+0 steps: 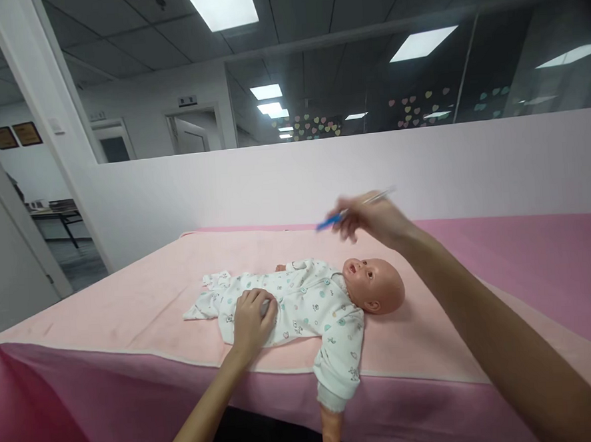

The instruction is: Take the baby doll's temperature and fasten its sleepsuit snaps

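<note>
A baby doll [300,301] in a white patterned sleepsuit lies on its back, head to the right, one arm hanging over the front edge. My left hand [254,317] rests on its lower body with the fingers curled. Something greyish shows between thumb and fingers, too little to name. Raised above the doll's chest and head, my right hand [365,220] is closed around a thin pen-like stick [331,221] with a blue end pointing left and a pale shaft. Motion blurs the stick, and its exact kind does not show.
A peach-coloured sheet [144,290] covers the table under the doll, over a pink cloth [528,260] that drapes down in front. Behind stands a low white wall [273,182] with glass above. At the left are a door [9,218] and a doorway into another room.
</note>
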Demonstrator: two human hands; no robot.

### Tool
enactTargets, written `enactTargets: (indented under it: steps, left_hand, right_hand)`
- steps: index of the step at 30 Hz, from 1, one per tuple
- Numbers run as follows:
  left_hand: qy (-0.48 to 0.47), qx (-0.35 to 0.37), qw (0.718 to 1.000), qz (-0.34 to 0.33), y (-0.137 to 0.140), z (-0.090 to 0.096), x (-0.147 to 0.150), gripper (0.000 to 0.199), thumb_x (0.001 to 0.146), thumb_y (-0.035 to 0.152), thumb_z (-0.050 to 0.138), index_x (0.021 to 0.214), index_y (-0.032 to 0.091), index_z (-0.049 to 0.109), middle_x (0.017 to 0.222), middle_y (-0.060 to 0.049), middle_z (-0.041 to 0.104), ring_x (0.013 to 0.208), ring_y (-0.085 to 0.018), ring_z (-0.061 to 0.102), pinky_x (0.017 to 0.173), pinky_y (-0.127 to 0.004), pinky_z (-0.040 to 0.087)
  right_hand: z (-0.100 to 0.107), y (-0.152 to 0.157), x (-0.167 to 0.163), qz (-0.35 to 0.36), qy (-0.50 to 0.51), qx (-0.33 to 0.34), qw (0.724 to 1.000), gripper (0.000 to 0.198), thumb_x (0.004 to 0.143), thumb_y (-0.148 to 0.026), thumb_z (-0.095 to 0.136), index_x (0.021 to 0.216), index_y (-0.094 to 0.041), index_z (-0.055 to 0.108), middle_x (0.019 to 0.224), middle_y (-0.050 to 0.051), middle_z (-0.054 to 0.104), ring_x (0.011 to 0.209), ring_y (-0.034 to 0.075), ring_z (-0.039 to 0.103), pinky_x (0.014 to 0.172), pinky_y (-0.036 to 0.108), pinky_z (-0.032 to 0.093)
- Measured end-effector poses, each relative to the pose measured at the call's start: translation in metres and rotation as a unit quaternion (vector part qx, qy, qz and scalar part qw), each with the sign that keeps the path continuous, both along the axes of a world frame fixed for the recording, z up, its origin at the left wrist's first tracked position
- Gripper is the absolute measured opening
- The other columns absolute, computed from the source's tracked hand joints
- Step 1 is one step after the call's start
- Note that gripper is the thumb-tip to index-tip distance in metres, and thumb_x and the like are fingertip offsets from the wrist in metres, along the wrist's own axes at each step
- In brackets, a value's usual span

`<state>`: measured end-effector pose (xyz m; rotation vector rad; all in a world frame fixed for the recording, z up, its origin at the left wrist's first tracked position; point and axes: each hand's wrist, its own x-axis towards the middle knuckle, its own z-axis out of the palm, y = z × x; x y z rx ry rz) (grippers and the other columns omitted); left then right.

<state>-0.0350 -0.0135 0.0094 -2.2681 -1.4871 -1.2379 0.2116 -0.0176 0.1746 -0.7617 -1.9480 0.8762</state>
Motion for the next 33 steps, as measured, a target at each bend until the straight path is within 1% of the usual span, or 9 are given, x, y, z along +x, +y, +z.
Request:
enactTargets:
  steps: [2,6,11,15,18,20,23,28,33]
  left_hand:
    - [0.001,0.000,1.000,0.000,0.000,0.000,0.000,0.017,0.083,0.026,0.042,0.075,0.020,0.055,0.082,-0.002,0.059,0.079,-0.017,0.048,0.074,-0.033,0.036]
    - [0.003,0.002,1.000,-0.001,-0.001,0.000,0.000,0.017,0.083,0.025,0.041,0.075,0.021,0.055,0.082,-0.001,0.059,0.078,-0.017,0.048,0.073,-0.033,0.036]
    - [0.002,0.006,1.000,-0.001,-0.001,0.000,-0.001,0.017,0.083,0.025,0.041,0.075,0.021,0.055,0.082,-0.001,0.059,0.078,-0.017,0.048,0.072,-0.033,0.037]
    - [0.001,0.007,1.000,0.000,-0.001,0.000,-0.001,0.016,0.083,0.026,0.042,0.075,0.021,0.055,0.082,-0.001,0.059,0.079,-0.017,0.049,0.074,-0.033,0.037]
    - [0.003,0.008,1.000,-0.002,-0.002,0.000,-0.002,0.018,0.083,0.027,0.041,0.075,0.021,0.056,0.082,-0.002,0.059,0.079,-0.018,0.049,0.073,-0.033,0.037]
    - [0.003,0.009,1.000,-0.005,-0.003,0.000,-0.002,0.019,0.083,0.027,0.040,0.075,0.021,0.056,0.082,-0.003,0.059,0.078,-0.018,0.048,0.073,-0.033,0.037]
    - [0.001,0.005,1.000,-0.012,-0.004,0.001,-0.002,0.019,0.084,0.026,0.040,0.076,0.020,0.056,0.083,-0.003,0.059,0.079,-0.018,0.048,0.073,-0.034,0.037]
    - [0.001,0.002,1.000,-0.012,-0.005,0.002,-0.001,0.018,0.083,0.025,0.040,0.075,0.021,0.055,0.083,-0.002,0.059,0.079,-0.018,0.048,0.073,-0.034,0.037]
    - [0.007,0.002,1.000,-0.005,-0.004,0.002,0.000,0.018,0.083,0.025,0.040,0.076,0.021,0.056,0.084,-0.002,0.059,0.081,-0.018,0.049,0.075,-0.033,0.037]
  right_hand:
    - [0.003,0.002,0.001,-0.017,0.028,0.002,0.999,0.044,0.079,-0.053,0.044,0.071,-0.015,0.066,0.056,0.003,0.063,0.045,0.009,0.052,0.038,0.019,0.035]
    - [-0.008,0.013,-0.004,0.013,-0.086,-0.047,0.995,0.036,0.071,-0.049,0.057,0.061,-0.015,0.065,0.050,0.002,0.060,0.041,0.008,0.049,0.036,0.019,0.032]
    - [-0.012,0.026,-0.006,0.014,0.045,-0.010,0.999,0.031,0.072,-0.043,0.060,0.074,-0.013,0.067,0.064,0.006,0.066,0.047,0.007,0.054,0.038,0.017,0.036]
    - [-0.004,0.023,-0.009,0.037,-0.073,-0.023,0.996,0.031,0.071,-0.041,0.061,0.067,-0.011,0.067,0.056,0.005,0.065,0.037,0.007,0.049,0.032,0.017,0.032]
    - [0.001,0.019,-0.012,-0.018,-0.002,0.037,0.999,0.039,0.082,-0.042,0.044,0.074,-0.012,0.067,0.064,0.006,0.068,0.033,0.004,0.042,0.032,0.017,0.030]
    - [-0.001,0.017,-0.016,-0.055,0.012,0.067,0.996,0.048,0.086,-0.040,0.031,0.067,-0.013,0.066,0.062,0.005,0.067,0.032,0.004,0.036,0.032,0.018,0.029]
    - [-0.012,0.015,-0.022,-0.067,-0.045,0.069,0.994,0.047,0.084,-0.034,0.040,0.044,-0.018,0.058,0.045,0.003,0.061,0.032,0.005,0.037,0.033,0.017,0.029]
    - [-0.013,0.012,-0.021,-0.055,-0.031,0.059,0.996,0.034,0.082,-0.034,0.047,0.063,-0.013,0.067,0.062,0.004,0.068,0.033,0.005,0.043,0.033,0.017,0.030]
    - [-0.005,0.009,-0.020,-0.044,-0.041,0.067,0.996,0.044,0.081,-0.035,0.043,0.044,-0.016,0.059,0.044,0.000,0.060,0.034,0.006,0.043,0.032,0.017,0.029]
